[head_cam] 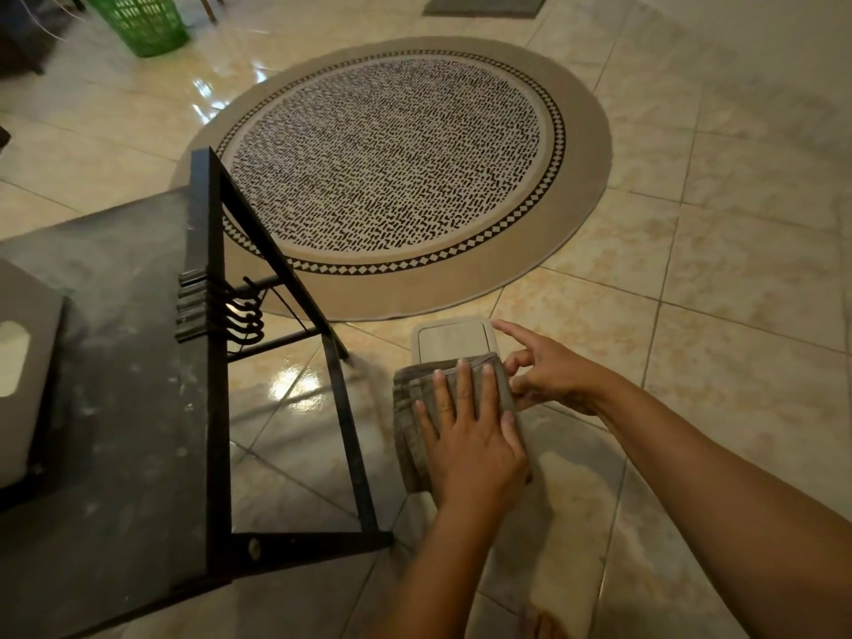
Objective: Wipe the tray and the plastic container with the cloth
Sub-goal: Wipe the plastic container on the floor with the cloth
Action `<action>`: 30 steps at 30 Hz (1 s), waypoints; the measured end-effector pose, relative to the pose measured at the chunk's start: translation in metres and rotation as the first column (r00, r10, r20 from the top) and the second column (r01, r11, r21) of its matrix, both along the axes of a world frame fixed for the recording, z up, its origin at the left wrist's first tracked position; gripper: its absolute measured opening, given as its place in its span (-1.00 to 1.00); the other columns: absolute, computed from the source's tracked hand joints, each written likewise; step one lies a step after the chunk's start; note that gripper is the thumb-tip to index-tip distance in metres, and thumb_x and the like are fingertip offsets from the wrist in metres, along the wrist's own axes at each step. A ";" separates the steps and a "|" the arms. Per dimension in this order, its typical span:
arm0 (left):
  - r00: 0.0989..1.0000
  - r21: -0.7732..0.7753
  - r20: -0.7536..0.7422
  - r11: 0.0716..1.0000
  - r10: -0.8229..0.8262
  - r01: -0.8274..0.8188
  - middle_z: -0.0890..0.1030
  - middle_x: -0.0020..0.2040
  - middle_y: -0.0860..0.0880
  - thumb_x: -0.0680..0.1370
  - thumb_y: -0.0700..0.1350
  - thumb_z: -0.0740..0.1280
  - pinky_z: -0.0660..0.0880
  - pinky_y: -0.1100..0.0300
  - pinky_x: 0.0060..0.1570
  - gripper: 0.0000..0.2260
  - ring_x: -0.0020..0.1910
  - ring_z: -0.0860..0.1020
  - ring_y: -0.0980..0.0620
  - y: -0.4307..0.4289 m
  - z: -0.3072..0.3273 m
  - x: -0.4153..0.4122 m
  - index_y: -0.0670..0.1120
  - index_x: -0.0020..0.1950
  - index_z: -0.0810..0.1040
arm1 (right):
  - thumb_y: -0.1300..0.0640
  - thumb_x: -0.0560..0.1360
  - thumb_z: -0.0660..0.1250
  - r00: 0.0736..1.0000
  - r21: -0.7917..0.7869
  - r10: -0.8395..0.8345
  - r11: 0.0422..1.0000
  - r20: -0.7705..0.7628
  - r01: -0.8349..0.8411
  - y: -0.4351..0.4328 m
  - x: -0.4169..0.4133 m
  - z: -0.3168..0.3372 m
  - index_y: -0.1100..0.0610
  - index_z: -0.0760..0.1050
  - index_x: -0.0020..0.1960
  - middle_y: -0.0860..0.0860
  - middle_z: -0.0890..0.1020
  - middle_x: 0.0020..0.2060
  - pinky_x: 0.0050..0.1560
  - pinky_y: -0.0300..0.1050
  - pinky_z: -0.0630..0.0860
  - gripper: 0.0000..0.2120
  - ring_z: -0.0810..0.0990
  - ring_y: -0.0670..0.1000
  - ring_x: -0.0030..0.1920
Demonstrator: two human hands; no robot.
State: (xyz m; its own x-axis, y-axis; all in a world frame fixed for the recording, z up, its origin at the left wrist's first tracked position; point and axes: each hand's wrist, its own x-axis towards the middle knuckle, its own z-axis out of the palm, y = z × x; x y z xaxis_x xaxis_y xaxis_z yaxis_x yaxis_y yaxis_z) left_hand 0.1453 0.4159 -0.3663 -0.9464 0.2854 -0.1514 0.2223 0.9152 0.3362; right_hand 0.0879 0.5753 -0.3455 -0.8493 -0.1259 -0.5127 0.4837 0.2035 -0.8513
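In the lower centre of the frame, a grey-brown cloth (454, 408) is pressed flat under the left hand (465, 431), whose fingers are spread and laid straight along the fabric, pointing toward the top of the frame. Nothing is pinched by this hand; the palm and fingers simply rest on the cloth. Just to its right, the right hand (548, 366) is held at the edge of the cloth and of the object beneath it, with the index finger extended and the other fingers curled loosely; whether anything is actually gripped by them cannot be told. Beneath the cloth a pale rectangular tray (449, 339) with rounded corners is seen, only its far end being left uncovered. The plastic container cannot be identified with certainty. To the left, a dark dusty table (115, 362) with a black metal frame (216, 408) is seen. Above the hands, a round patterned rug (392, 168) is spread on the glossy tiled floor (714, 269), and a green basket (143, 20) stands in the upper left.
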 end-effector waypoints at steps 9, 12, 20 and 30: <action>1.000 -0.015 -0.004 1.000 -0.005 0.005 -0.32 0.59 -0.01 0.65 0.12 -0.14 -0.43 -0.16 0.43 -0.47 0.51 -0.42 -0.09 0.004 0.002 -0.023 0.11 0.58 -0.28 | 0.56 0.46 0.26 1.000 -0.050 0.000 0.999 0.012 0.000 0.002 0.000 0.000 -0.10 0.12 0.59 0.13 0.51 -0.25 -0.16 0.05 0.67 -0.12 0.58 0.07 -0.23; 1.000 -0.054 -0.003 0.998 0.011 -0.012 -0.28 0.61 -0.02 0.66 0.10 -0.13 -0.40 -0.19 0.44 -0.47 0.53 -0.37 -0.10 0.007 0.001 -0.064 0.11 0.58 -0.27 | 0.53 0.47 0.29 1.000 -0.055 -0.012 0.998 0.008 0.013 0.003 0.000 0.000 -0.11 0.13 0.59 0.11 0.50 -0.26 -0.20 -0.01 0.69 -0.13 0.58 0.02 -0.28; 0.997 -0.039 -0.032 0.997 -0.074 0.073 -0.29 0.59 -0.01 0.60 0.15 -0.24 -0.37 -0.19 0.45 -0.45 0.53 -0.38 -0.10 0.000 0.000 -0.020 0.12 0.58 -0.26 | 0.56 0.45 0.24 1.000 -0.043 0.025 0.999 0.006 -0.025 0.003 -0.003 0.000 -0.12 0.13 0.58 0.17 0.54 -0.20 -0.10 0.11 0.69 -0.11 0.63 0.10 -0.20; 0.999 -0.065 -0.027 0.997 0.030 -0.032 -0.33 0.58 -0.05 0.63 0.12 -0.18 -0.40 -0.21 0.43 -0.45 0.52 -0.40 -0.13 -0.007 -0.001 -0.026 0.07 0.58 -0.29 | 0.52 0.46 0.32 1.000 -0.047 -0.017 0.999 -0.004 0.017 0.001 0.000 -0.002 -0.10 0.18 0.57 0.13 0.53 -0.20 -0.20 0.00 0.69 -0.14 0.62 0.01 -0.28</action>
